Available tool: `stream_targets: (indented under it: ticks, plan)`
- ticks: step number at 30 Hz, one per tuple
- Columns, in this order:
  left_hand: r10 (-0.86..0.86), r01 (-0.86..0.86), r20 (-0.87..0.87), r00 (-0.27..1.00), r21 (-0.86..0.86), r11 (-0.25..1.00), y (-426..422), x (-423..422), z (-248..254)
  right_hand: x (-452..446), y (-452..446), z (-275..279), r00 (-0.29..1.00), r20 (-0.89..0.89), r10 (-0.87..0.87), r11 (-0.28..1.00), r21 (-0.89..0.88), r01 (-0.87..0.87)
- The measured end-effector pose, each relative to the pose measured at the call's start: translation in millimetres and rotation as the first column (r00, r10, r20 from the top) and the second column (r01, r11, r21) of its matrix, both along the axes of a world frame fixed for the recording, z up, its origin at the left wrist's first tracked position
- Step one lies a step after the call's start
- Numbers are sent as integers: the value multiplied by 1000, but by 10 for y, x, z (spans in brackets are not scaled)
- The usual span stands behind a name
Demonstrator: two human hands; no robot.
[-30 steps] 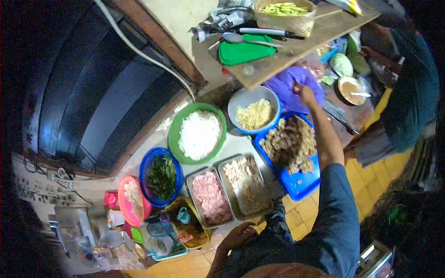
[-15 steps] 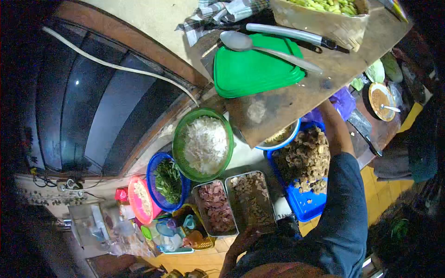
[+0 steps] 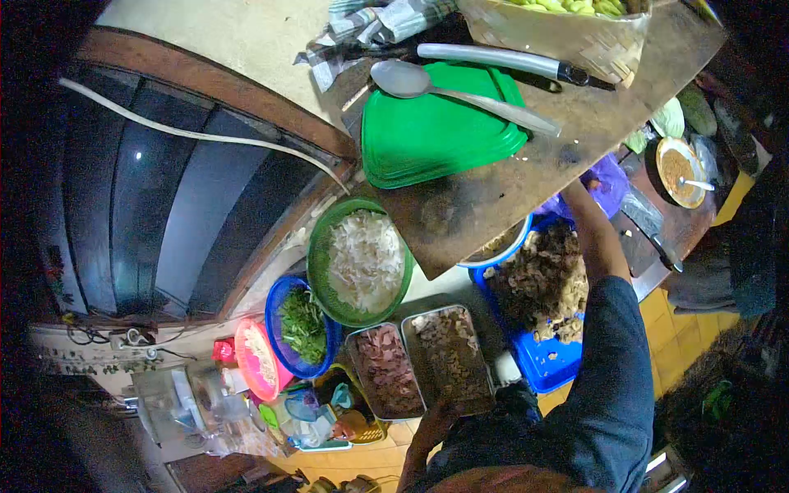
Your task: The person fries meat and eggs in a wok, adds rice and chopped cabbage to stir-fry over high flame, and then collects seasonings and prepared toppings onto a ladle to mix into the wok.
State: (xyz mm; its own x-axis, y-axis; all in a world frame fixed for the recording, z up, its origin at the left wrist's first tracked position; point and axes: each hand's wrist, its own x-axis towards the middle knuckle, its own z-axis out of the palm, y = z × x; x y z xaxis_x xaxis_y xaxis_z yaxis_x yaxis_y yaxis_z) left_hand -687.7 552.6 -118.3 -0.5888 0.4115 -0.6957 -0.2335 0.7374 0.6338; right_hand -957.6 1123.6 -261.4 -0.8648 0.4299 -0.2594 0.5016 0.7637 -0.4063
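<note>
"Reaching past the board [image 3: 448, 234], the right hand [image 3: 577, 191] met the purple bag [image 3: 610, 182], bunched between the board's edge and the table [image 3: 643, 178]; the blue tray [image 3: 552, 366] of brown chunks [image 3: 538, 275] lay just below."

"Did the fingers have hold of it?"

"That could not be told; they were lost among the folds, and whether they pinched plastic or merely rested there was unclear."

"How would such a bag have handled?"

"Lightly, by the look of it; thin, limp and slick, likely to slide or tear if pinched at one spot; a gathered fistful near the mouth seemed the safer hold, though neither mouth nor contents showed clearly, so its weight was a guess."

"And the left hand [image 3: 440, 417]?"

"Low, at the near end of the steel tray [image 3: 483, 361]; its fingers were dim, so whether they gripped the metal or only touched it could not be made out; the tray, stiff and holding mixed bits [image 3: 452, 361], looked heavier than the bag and best taken by its rim on two sides."

"What else lay close?"

"A knife [image 3: 667, 256] on the table, just beside the bag; on the board, a green lid [image 3: 436, 135] with a spoon [image 3: 401, 79] across it."
</note>
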Motion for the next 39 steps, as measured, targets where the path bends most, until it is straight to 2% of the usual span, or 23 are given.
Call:
stream_targets:
  ticks: [2, 5, 7, 8, 10, 14, 15, 16, 18, 20, 21, 22, 24, 25, 26, 27, 28, 30, 32, 34, 37, 38, 39]
  plan:
    - [-29, 29, 13, 999, 19, 999, 7, 4, 45, 22, 15, -25, 1000, -21, -7, 1000, -13, 7]
    - [-56, 58, 15, 998, -115, 992, 170, -94, 216, 183, -70, 101, 995, -98, -25, 999, -33, 22]
    - [-167, 156, -158, 973, -78, 985, 280, -154, 373, 245, -54, 162, 997, -79, -25, 997, -71, 20]
    - [-182, 172, -159, 970, -73, 982, 360, -213, 463, 304, -91, 163, 991, -127, -31, 997, -76, 22]
    - [-171, 171, 11, 985, -45, 984, 501, -317, 629, 359, -118, 263, 986, -163, -40, 993, -112, 21]
    - [-215, 198, 89, 973, 168, 966, 479, -454, 349, 495, -128, 424, 985, -169, -45, 971, -238, 3]
    - [-288, 337, -196, 937, 299, 893, 569, -590, 323, 665, -167, 911, 991, -100, 90, 919, -375, -121]
    - [-292, 490, -471, 832, 379, 785, 685, -711, 290, 651, -102, 696, 992, -100, 80, 920, -375, -112]
    - [-327, 429, -305, 895, 382, 818, 1355, -880, 819, 535, 34, 86, 899, -431, -78, 992, -123, 28]
    - [-385, 475, -289, 877, 391, 788, 1742, -1150, 898, 903, -134, 976, 961, -59, -270, 815, -546, 195]
    - [-329, 418, -261, 907, 474, 775, 1939, -1266, 838, 859, 67, 614, 939, -280, -198, 884, -466, 48]
    - [-272, 356, -231, 934, 551, 755, 2146, -1379, 768, 863, 120, 462, 890, -322, -323, 802, -592, 77]
    - [-276, 371, -248, 928, 585, 721, 2640, -1628, 776, 1094, 41, 758, 748, -437, -499, 718, -692, 74]
    - [-278, 417, -315, 908, 595, 687, 2826, -1737, 654, 1217, 12, 924, 749, -435, -501, 719, -691, 80]
    - [-275, 464, -383, 882, 604, 648, 2980, -1825, 517, 1324, 2, 1106, 722, -318, -615, 509, -859, 55]
    - [-273, 452, -375, 886, 563, 692, 3109, -1851, 472, 1416, -24, 1212, 695, -178, -697, 266, -964, 21]
    - [-278, 442, -365, 888, 520, 731, 3218, -1852, 420, 1517, -87, 1246, 621, -172, -764, 106, -984, -142]
    - [-287, 506, -438, 852, 544, 670, 3358, -1729, 360, 1737, -182, 1334, 616, -20, -787, -279, -880, -384]
    - [-208, 440, -436, 875, 541, 717, 3431, -1453, 484, 1993, -362, 1370, 664, 48, -746, -527, -653, -545]
    - [-260, 458, -403, 877, 540, 706, 3444, -1131, 575, 2270, -656, 1437, 598, 54, -800, -526, -545, -654]
    - [-253, 675, -686, 682, 459, 578, 3303, -581, 615, 2804, -1107, 1439, 591, 53, -805, -558, -405, -724]
    - [-259, 764, -777, 574, 393, 512, 3228, -398, 606, 2979, -1267, 1356, 429, 90, -899, -407, -536, -740]
    - [-283, 771, -759, 586, 415, 483, 3137, -203, 545, 3223, -1434, 1330, 385, 92, -918, -368, -555, -746]
